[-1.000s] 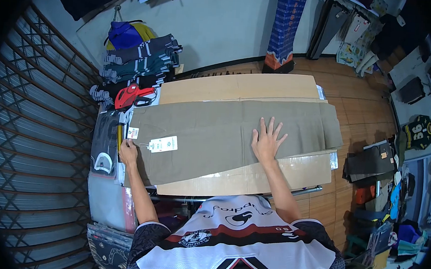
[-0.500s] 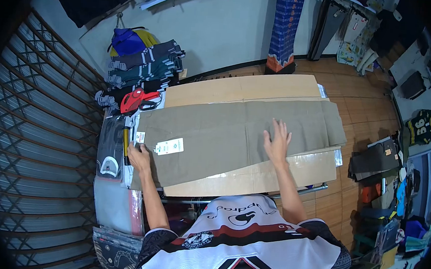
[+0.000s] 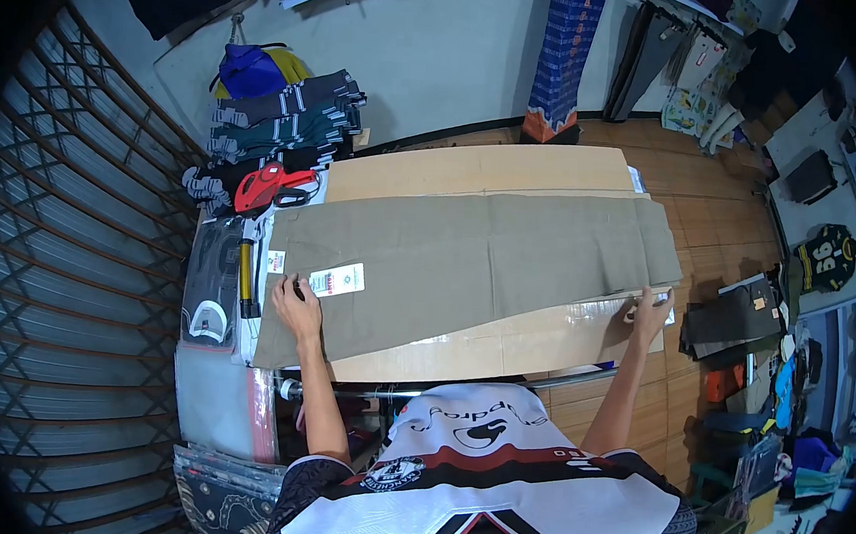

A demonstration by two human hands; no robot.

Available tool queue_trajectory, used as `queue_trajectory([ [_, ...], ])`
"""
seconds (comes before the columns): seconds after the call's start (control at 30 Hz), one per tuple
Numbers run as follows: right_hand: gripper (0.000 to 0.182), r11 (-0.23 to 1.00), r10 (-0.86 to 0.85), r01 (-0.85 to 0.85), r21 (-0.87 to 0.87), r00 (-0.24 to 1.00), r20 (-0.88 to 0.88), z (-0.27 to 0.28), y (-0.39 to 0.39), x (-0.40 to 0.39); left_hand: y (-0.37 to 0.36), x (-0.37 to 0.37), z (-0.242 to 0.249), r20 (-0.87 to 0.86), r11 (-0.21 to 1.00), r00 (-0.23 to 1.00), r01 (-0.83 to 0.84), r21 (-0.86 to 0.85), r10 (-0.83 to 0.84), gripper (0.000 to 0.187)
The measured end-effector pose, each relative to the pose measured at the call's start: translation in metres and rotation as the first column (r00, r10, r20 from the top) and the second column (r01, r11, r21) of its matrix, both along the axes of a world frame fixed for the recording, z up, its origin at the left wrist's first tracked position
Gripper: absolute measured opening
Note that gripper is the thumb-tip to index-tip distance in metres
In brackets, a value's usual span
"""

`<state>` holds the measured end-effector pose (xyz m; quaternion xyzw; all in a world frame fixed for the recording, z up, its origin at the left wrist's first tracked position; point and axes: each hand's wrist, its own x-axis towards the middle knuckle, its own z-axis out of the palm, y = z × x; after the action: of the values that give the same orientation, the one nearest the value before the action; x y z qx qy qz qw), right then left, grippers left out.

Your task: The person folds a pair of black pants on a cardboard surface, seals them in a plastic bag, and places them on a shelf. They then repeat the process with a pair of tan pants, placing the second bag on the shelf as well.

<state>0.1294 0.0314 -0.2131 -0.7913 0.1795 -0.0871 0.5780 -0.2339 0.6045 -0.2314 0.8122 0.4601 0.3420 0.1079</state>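
Folded olive-khaki trousers [image 3: 429, 252] lie lengthwise across a cardboard-topped table. A white paper tag [image 3: 337, 280] rests on their left part, with a smaller white label [image 3: 276, 261] near the left edge. My left hand [image 3: 298, 310] is on the cloth just left of the tag, its fingers bent together; a small dark patch shows between them, and I cannot make out what it is. At the right end, my right hand [image 3: 650, 312] pinches the near corner of the trouser hem.
A red tagging tool [image 3: 273, 189] and a yellow-black rod [image 3: 246, 272] lie left of the trousers. Folded striped shirts [image 3: 285, 108] are stacked behind. Cardboard [image 3: 474, 171] shows beyond the cloth. A metal lattice gate [image 3: 80, 272] stands left; dark folded garments [image 3: 737, 318] sit right.
My right hand has moved from lying spread on the trousers to their right near corner and closed there. My left hand has shifted slightly right, from the left edge toward the tag.
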Motion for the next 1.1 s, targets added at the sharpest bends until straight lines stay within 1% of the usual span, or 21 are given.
queue_trajectory([
  [0.03, 0.077, 0.999, -0.017, 0.016, 0.046, 0.999, 0.030, -0.012, -0.005, 0.009, 0.000, 0.000, 0.000, 0.001, 1.000, 1.000, -0.001, -0.006, 0.001, 0.033],
  [0.13, 0.076, 0.983, -0.038, 0.037, 0.178, 0.999, 0.004, -0.007, -0.003, 0.016, 0.000, 0.000, 0.001, 0.007, 1.000, 1.000, -0.011, -0.023, 0.011, 0.034],
  [0.23, 0.058, 0.923, -0.187, 0.145, 0.355, 0.979, 0.087, -0.009, -0.002, 0.026, 0.000, -0.001, 0.001, 0.008, 0.999, 1.000, -0.022, -0.033, 0.022, 0.034],
  [0.33, 0.033, 0.766, -0.137, 0.040, 0.641, 0.985, 0.103, -0.010, -0.027, 0.037, 0.002, -0.001, -0.001, 0.009, 0.999, 1.000, -0.022, -0.035, 0.023, 0.034],
  [0.37, 0.016, 0.739, -0.122, 0.016, 0.674, 0.986, 0.110, -0.009, -0.032, 0.036, 0.003, -0.001, -0.002, 0.009, 0.999, 1.000, -0.021, -0.035, 0.021, 0.034],
  [0.47, 0.012, 0.677, -0.105, -0.022, 0.735, 0.986, 0.126, -0.018, -0.047, 0.036, 0.004, -0.002, -0.005, 0.012, 1.000, 1.000, -0.017, -0.022, 0.017, 0.034],
  [0.57, 0.014, 0.597, -0.089, -0.029, 0.802, 0.991, 0.102, 0.012, -0.043, 0.021, 0.005, -0.002, -0.005, 0.012, 1.000, 1.000, -0.015, -0.021, 0.015, 0.033],
  [0.67, 0.020, 0.562, 0.098, -0.208, 0.800, 0.978, 0.185, 0.016, -0.049, 0.016, 0.005, -0.003, -0.005, 0.015, 1.000, 1.000, -0.009, -0.026, 0.009, 0.032],
  [0.77, 0.027, 0.572, 0.163, -0.278, 0.772, 0.961, 0.225, 0.026, -0.033, 0.004, 0.005, -0.006, -0.003, 0.055, 0.998, 0.998, 0.028, -0.052, -0.025, 0.032],
  [0.8, 0.031, 0.585, 0.170, -0.283, 0.760, 0.959, 0.227, 0.034, -0.022, -0.004, 0.003, -0.008, 0.000, 0.089, 0.996, 0.995, 0.040, -0.085, -0.033, 0.032],
  [0.87, 0.040, 0.606, 0.187, -0.297, 0.738, 0.955, 0.231, 0.059, 0.015, -0.030, -0.005, -0.011, 0.008, 0.157, 0.987, 0.987, 0.063, -0.146, -0.039, 0.032],
  [0.9, 0.050, 0.628, 0.188, -0.289, 0.722, 0.957, 0.219, 0.075, 0.036, -0.046, -0.009, -0.014, 0.007, 0.219, 0.986, 0.974, 0.080, -0.145, -0.047, 0.032],
  [1.0, 0.018, 0.702, 0.229, -0.278, 0.655, 0.960, 0.163, 0.083, 0.078, -0.074, -0.035, -0.023, 0.025, 0.238, 0.984, 0.971, 0.036, -0.174, 0.007, 0.032],
  [1.03, 0.022, 0.712, 0.273, -0.315, 0.628, 0.948, 0.165, 0.092, 0.097, -0.088, -0.040, -0.027, 0.023, 0.264, 0.983, 0.964, 0.016, -0.185, 0.033, 0.032],
  [1.07, 0.024, 0.696, 0.348, -0.397, 0.598, 0.915, 0.202, 0.085, 0.107, -0.096, -0.044, -0.032, 0.020, 0.258, 0.988, 0.965, -0.003, -0.152, 0.043, 0.032],
  [1.1, 0.025, 0.673, 0.420, -0.475, 0.566, 0.876, 0.236, 0.082, 0.117, -0.107, -0.048, -0.037, 0.018, 0.278, 0.984, 0.959, -0.008, -0.176, 0.058, 0.033],
])
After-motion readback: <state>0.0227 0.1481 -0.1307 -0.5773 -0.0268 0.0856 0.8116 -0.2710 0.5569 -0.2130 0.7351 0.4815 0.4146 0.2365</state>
